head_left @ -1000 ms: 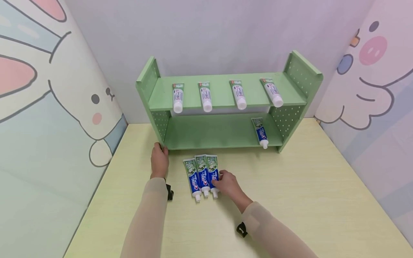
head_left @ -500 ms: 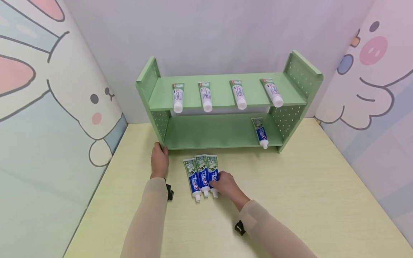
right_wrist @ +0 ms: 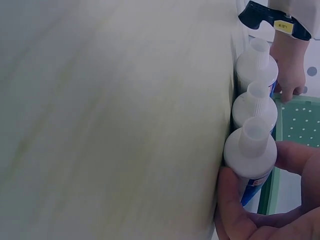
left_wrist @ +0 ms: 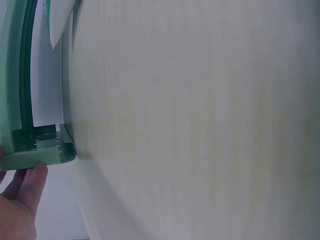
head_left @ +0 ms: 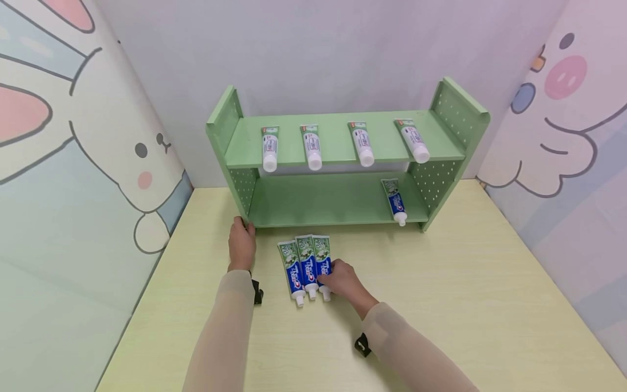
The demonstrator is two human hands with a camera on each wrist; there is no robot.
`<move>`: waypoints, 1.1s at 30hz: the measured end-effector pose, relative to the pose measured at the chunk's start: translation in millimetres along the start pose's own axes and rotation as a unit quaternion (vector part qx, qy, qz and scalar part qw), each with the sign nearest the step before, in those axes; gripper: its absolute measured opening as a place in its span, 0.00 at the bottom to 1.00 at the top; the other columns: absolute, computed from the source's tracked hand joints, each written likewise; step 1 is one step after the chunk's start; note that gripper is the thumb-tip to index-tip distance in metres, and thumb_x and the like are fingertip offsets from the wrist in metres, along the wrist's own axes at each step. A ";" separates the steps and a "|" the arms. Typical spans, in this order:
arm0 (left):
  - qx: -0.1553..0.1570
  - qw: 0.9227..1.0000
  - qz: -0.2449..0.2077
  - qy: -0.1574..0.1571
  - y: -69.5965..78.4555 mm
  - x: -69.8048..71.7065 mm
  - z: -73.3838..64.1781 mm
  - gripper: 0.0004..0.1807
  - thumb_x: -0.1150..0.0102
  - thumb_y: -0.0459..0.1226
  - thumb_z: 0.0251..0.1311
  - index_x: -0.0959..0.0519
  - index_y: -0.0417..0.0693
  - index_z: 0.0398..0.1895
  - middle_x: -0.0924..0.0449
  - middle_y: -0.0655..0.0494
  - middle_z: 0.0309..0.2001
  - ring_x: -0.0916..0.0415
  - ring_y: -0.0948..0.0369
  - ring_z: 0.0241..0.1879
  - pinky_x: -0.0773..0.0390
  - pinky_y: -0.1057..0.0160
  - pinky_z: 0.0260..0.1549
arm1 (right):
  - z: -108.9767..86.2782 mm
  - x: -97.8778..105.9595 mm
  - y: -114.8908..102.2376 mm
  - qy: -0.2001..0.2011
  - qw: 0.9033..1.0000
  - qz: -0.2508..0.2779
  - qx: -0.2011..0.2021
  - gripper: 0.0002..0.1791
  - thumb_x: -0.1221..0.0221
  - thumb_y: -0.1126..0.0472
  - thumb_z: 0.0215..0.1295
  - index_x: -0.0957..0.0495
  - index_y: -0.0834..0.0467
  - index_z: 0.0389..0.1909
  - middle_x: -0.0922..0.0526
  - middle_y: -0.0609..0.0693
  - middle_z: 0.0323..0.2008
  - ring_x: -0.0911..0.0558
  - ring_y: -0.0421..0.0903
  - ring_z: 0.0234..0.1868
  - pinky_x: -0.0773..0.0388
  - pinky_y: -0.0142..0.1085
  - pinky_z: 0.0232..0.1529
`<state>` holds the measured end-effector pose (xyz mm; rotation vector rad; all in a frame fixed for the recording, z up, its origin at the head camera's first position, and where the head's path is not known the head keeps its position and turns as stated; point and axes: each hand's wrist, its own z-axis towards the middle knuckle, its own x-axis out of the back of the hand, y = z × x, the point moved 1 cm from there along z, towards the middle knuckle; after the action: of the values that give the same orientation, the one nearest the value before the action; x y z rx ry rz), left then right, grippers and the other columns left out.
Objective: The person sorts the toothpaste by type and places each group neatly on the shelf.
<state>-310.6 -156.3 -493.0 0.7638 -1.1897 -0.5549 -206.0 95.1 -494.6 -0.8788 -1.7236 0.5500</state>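
Three blue-and-green toothpaste tubes lie side by side on the table in the head view, white caps towards me. My right hand (head_left: 346, 280) pinches the rightmost toothpaste tube (head_left: 323, 247) near its cap end, and the right wrist view shows fingers on both sides of this tube (right_wrist: 251, 155). Close beside it are the middle tube (head_left: 306, 256) and the left tube (head_left: 291, 264). My left hand (head_left: 241, 245) grips the lower left corner of the green shelf (head_left: 313, 201). In the left wrist view, its fingers (left_wrist: 36, 182) press against the shelf's side panel (left_wrist: 37, 158).
Several white toothpaste tubes, among them one at the left end (head_left: 270, 149), lie spaced along the upper board (head_left: 338, 142). One blue-and-green tube (head_left: 394, 201) lies at the lower board's right end. The pale wooden table (head_left: 470, 283) extends between cartoon-printed side walls.
My right hand has shifted slightly left, its thumb further over the rightmost tube. The left hand keeps its place on the shelf, and the tubes have not visibly moved.
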 end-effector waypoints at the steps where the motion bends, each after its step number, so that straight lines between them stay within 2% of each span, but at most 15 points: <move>1: -0.001 1.000 -0.001 0.000 0.0 -0.1 0.0 0.16 0.59 0.39 0.76 0.36 0.35 0.56 0.30 0.40 0.44 0.29 0.46 0.41 0.28 0.48 0.41 | 0.3 0.0 0.1 0.001 1.000 -0.001 -0.001 0.28 0.33 0.58 0.60 0.29 0.72 0.54 0.21 0.59 0.40 0.23 0.49 0.34 0.23 0.40 0.31; 18: -0.004 1.000 -0.003 0.003 1.1 0.2 -1.4 0.15 0.59 0.38 0.76 0.37 0.36 0.57 0.30 0.41 0.43 0.29 0.47 0.40 0.27 0.49 0.39 | 2.7 0.1 1.3 0.011 1.000 0.011 -0.012 0.28 0.30 0.58 0.57 0.29 0.69 0.52 0.22 0.56 0.37 0.23 0.49 0.34 0.23 0.41 0.33; 33: -0.001 1.000 -0.005 -0.001 0.0 -0.1 0.1 0.16 0.59 0.39 0.76 0.37 0.36 0.58 0.30 0.41 0.44 0.29 0.47 0.42 0.27 0.49 0.41 | 3.3 6.7 5.7 0.010 0.998 0.063 -0.020 0.29 0.30 0.61 0.55 0.28 0.71 0.54 0.20 0.57 0.38 0.21 0.48 0.32 0.22 0.39 0.29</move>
<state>-310.7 -156.3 -493.0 0.7678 -1.1878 -0.5655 -208.6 104.1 -495.7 -1.0237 -1.6738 0.5909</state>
